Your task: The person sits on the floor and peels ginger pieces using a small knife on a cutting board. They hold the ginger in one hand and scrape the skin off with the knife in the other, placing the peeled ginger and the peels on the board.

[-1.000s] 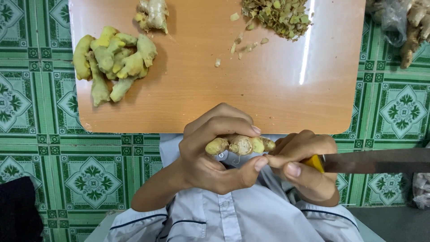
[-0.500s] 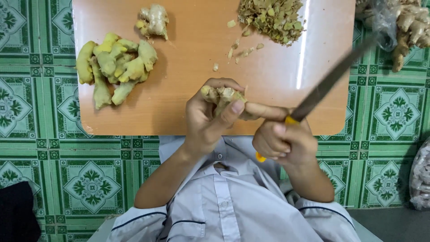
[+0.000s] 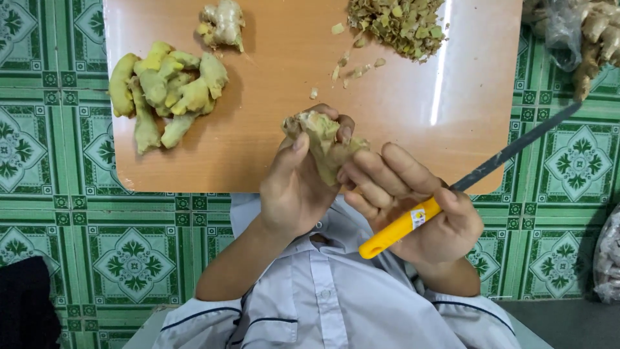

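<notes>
Over a green patterned tile floor [image 3: 58, 213] lies a wooden board [image 3: 271, 148]; at its near edge our left hand [image 3: 294, 187] grips a ginger piece [image 3: 323, 142], best held firmly and turned little by little. Our right hand [image 3: 413, 207] clasps the yellow-handled knife [image 3: 452, 194], blade pointing away toward bagged ginger [image 3: 581, 32]; peeled pieces [image 3: 161, 90] and a peel heap [image 3: 400, 22] lie well apart, nothing obstructing.

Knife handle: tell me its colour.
Bright yellow handle, held in the right hand; clearest in the head view.

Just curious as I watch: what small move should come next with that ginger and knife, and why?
Probably swing the knife blade back to the ginger piece. The left hand and right hand both pinch the root, which looks partly unpeeled, while the blade points away from it.
</notes>
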